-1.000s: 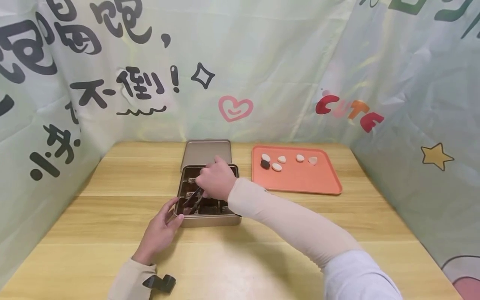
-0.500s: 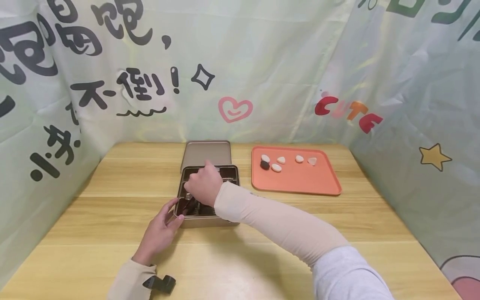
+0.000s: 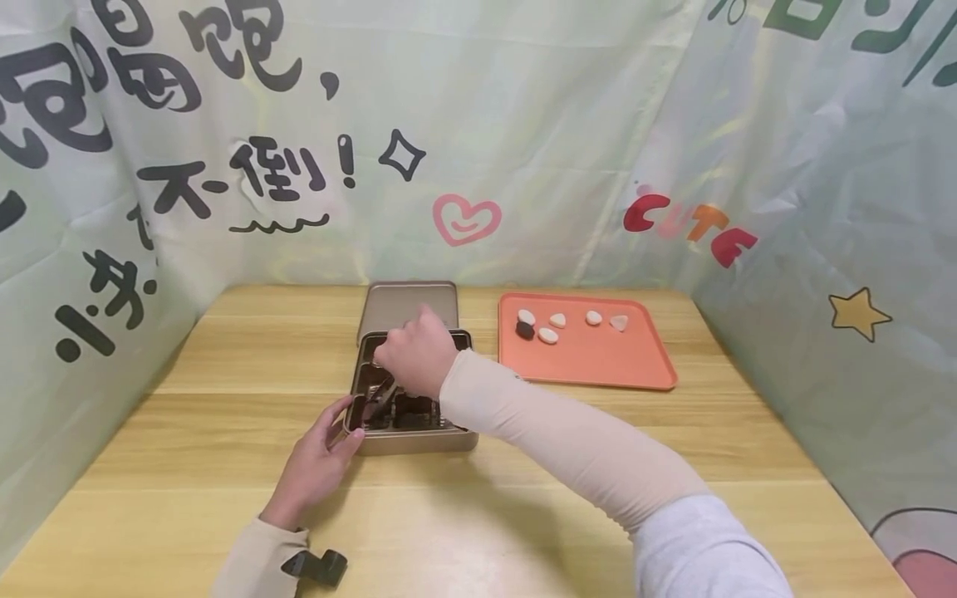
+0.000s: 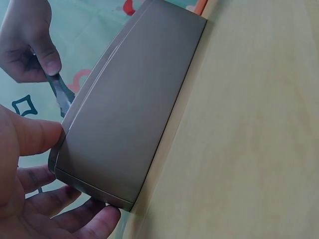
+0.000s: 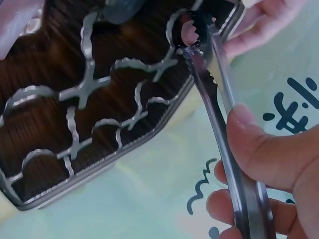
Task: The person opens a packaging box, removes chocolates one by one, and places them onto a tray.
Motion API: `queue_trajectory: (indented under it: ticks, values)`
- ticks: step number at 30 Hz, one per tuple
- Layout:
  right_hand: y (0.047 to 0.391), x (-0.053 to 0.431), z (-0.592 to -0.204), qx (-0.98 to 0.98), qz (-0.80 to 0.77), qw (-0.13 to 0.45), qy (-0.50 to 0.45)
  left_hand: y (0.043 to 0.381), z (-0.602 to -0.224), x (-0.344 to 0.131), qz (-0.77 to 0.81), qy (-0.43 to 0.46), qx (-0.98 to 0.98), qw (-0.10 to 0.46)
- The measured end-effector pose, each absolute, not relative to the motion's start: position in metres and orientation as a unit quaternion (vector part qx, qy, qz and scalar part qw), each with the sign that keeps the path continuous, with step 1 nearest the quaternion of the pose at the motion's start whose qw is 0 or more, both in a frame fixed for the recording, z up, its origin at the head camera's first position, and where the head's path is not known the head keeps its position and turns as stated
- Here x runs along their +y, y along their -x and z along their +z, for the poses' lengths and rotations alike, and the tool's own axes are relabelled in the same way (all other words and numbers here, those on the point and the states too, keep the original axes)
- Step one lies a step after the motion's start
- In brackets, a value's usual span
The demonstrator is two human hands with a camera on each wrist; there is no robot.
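My left hand [image 3: 317, 457] grips the near left corner of a brown metal box [image 3: 419, 442], thumb on the near side and fingers along the left side. Inside the box, dividers [image 5: 87, 89] form several dark compartments. My right hand [image 3: 419, 353] is above the box and holds metal tongs [image 5: 224, 144], which point down into the near left compartment. Between their serrated tips shows a pinkish piece [image 5: 189, 32]; whether they grip it I cannot tell. A dark grey stone [image 5: 122, 11] lies in another compartment in the right wrist view. My right hand hides part of the box.
Behind the box lies its flat brown lid [image 3: 399, 299]. To the right, an orange tray [image 3: 598, 361] bears several white stones [image 3: 548, 335] and one black stone [image 3: 525, 330]. A printed cloth [image 3: 374, 241] walls the wooden table [image 3: 568, 465] at the back and sides.
My right hand shifted left with the tongs, then slightly back to the right; the tongs' tips stay in the near left compartment. The left hand keeps its hold on the box.
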State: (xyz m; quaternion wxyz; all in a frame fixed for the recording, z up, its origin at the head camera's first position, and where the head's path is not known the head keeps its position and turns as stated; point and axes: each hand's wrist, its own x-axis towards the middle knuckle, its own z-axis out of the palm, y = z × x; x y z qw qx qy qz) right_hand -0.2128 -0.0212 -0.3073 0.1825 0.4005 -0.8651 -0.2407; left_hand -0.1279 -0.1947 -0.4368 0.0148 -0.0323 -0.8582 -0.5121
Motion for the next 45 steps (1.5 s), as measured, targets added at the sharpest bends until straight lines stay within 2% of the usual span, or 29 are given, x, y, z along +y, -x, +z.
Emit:
queue_trajectory:
  ticks: [21,33,38,45]
  values:
    - [0.225,0.015,-0.272,-0.898,-0.198,0.157,-0.360,0.128,-0.438,-0.195,-0.510,0.044,-0.859,0.022]
    - [0.248,0.057,-0.277,-0.927,-0.162,0.152,-0.301,0.122,-0.436,-0.196,-0.505,0.023,-0.863,0.001]
    - [0.260,0.083,-0.279,-0.940,-0.149,0.146,-0.269,0.123,-0.437,-0.196,-0.511,0.031,-0.859,0.009]
    - [0.273,0.117,-0.283,-0.957,-0.150,0.116,-0.220,0.127,-0.437,-0.196,-0.511,0.034,-0.859,0.008]
